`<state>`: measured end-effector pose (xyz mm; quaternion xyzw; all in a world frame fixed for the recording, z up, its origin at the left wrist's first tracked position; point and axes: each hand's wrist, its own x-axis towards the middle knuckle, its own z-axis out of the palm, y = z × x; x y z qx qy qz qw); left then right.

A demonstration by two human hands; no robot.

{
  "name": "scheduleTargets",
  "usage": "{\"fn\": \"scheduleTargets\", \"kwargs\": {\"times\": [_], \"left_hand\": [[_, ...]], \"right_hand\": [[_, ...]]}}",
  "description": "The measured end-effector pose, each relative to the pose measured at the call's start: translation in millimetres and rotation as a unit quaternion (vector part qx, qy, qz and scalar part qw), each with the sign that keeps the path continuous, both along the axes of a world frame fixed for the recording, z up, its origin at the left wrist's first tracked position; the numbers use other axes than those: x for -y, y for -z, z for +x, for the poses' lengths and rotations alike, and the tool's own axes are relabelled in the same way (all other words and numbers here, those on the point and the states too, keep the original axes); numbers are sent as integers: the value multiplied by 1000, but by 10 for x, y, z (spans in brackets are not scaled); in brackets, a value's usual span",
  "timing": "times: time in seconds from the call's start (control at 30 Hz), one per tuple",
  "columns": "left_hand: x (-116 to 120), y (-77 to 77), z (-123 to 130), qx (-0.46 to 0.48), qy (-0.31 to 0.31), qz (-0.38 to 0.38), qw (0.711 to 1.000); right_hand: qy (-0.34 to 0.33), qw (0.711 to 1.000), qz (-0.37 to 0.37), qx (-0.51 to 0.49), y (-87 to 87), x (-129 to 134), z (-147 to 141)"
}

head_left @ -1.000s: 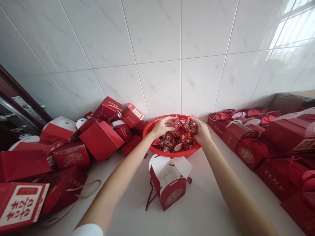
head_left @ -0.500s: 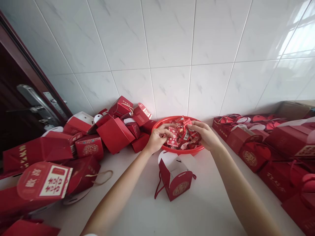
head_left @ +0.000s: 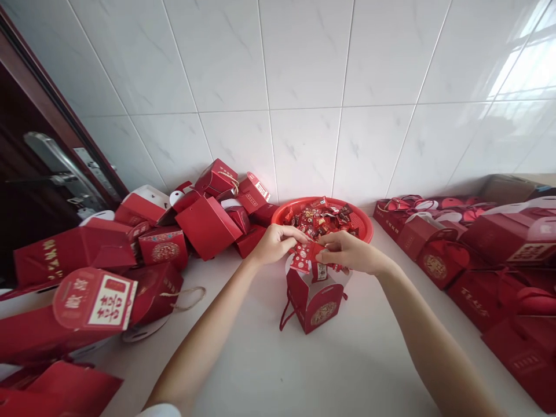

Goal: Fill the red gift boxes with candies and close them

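Note:
An open red gift box (head_left: 319, 310) with a gold round emblem stands upright on the white tabletop, its cord handle hanging at the left. Just above its mouth, my left hand (head_left: 277, 244) pinches a red dotted candy packet (head_left: 301, 256). My right hand (head_left: 350, 252) is closed beside it, holding red wrapped candies (head_left: 322, 270), partly hidden by the fingers. Behind both hands sits a red plastic basket (head_left: 366, 225) with several wrapped candies (head_left: 320, 216) inside; its front part is covered by my hands.
Red gift boxes (head_left: 206, 226) lie in a jumbled pile on the left, some with rope handles. More red boxes (head_left: 438, 266) stand in rows on the right. A tiled wall (head_left: 304, 139) rises behind, and a door handle (head_left: 65, 156) shows at the far left.
Both hands have come back from the basket to above the open gift box, bringing the dotted packet and other candies. The view has shifted slightly.

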<state>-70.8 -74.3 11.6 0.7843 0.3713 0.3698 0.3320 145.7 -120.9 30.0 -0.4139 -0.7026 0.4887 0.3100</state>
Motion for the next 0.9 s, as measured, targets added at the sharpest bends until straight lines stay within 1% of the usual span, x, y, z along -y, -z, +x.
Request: {"fn": "scheduleTargets", "kwargs": {"times": [0.07,0.2,0.3,0.4,0.47,0.57,0.63,0.67,0.73,0.77,0.83,0.9], "left_hand": [[-20,11,-22,1,-12,-13,1000],[-17,30,-21,7,-21,-29,999],[16,24,-3,-1,-20,-48,999],[60,-10,-14,-36,-18,-74,996],[85,-43,-41,-56,-22,-76,995],[105,-89,-86,-72,-39,-71,994],[107,-106,-102,-80,-46,-73,993],[106,-110,-105,-82,-47,-74,993],[106,-112,-102,-81,-47,-74,993],[108,-112,-99,-80,-45,-71,993],[116,-113,-89,-75,-40,-66,994],[129,-118,-81,-70,-39,-61,995]], "right_hand": [[0,1000,12,-3,3,-5,-13],[37,999,21,-30,-21,-20,-15],[43,999,16,-4,-25,-24,1],[31,997,39,54,5,-27,22],[17,994,62,90,37,-27,24],[-31,992,57,111,80,-27,-4],[-44,992,53,105,97,-29,-38],[-36,993,60,100,100,-30,-54],[6,994,72,81,92,-33,-78],[25,995,67,66,81,-33,-85],[46,998,23,20,51,-31,-90],[52,997,-30,-37,26,-31,-93]]}}
